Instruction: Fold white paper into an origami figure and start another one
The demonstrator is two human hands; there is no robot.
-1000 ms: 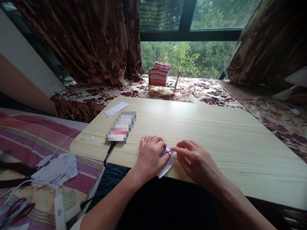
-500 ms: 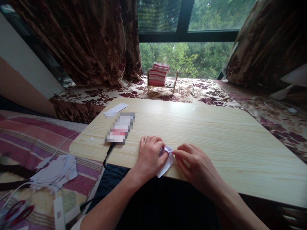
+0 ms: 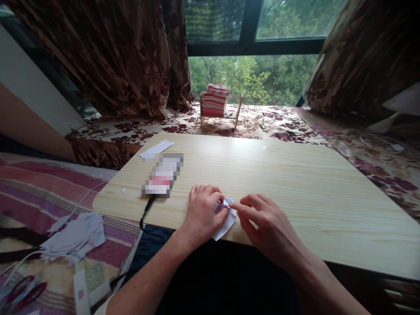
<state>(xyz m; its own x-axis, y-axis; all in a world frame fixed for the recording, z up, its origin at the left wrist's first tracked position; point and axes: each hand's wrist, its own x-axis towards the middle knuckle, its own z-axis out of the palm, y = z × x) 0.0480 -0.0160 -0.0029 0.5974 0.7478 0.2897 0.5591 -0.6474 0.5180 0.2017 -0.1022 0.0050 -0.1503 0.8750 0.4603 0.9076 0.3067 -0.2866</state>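
A small folded piece of white paper (image 3: 226, 221) lies at the near edge of the light wooden table (image 3: 295, 183), one corner hanging over the edge. My left hand (image 3: 203, 212) is curled over the paper's left side and presses it down. From the right, my right hand (image 3: 262, 223) pinches the paper's upper fold between thumb and forefinger. Both hands touch the paper and nearly meet over it.
A blurred-out phone-like object (image 3: 162, 176) with a black cable (image 3: 146, 214) lies left of my hands, a white paper strip (image 3: 156, 148) beyond it. Paper scraps (image 3: 77, 234) and red scissors (image 3: 22, 292) lie on the striped bedding at left. A small rack of striped cloths (image 3: 215, 100) stands by the window.
Both hands stay on the paper and have only shifted their fingers slightly along the fold. The view has drifted a little.
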